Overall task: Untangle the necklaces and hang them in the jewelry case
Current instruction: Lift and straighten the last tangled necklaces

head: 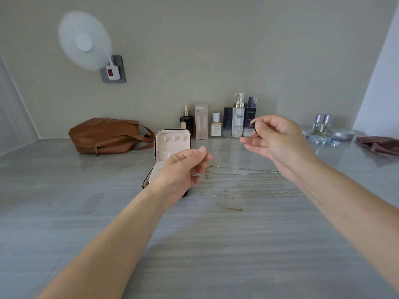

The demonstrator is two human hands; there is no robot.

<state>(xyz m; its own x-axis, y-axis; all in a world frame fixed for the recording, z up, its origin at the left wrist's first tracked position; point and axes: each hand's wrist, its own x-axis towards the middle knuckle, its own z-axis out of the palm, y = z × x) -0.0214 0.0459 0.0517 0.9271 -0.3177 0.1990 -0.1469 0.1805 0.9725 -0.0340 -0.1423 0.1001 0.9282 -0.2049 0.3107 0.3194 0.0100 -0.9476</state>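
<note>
Several thin necklaces (241,174) lie stretched in rows on the grey table, with loose clasps and a short chain nearer me. A small jewelry case (172,143) stands open left of them, its cream lid upright with hooks and a pocket. My right hand (278,141) is raised above the table and pinches one end of a fine chain (250,127) between thumb and forefinger. My left hand (183,169) hovers in front of the case with thumb and fingers pinched together; the chain's other end seems to be held there, but it is too thin to see.
A brown leather bag (108,134) lies at the back left. Cosmetic bottles and a box (218,121) line the wall. Small silver-capped jars (323,126) and a mauve pouch (380,144) sit at the back right. A white fan (84,41) hangs on the wall.
</note>
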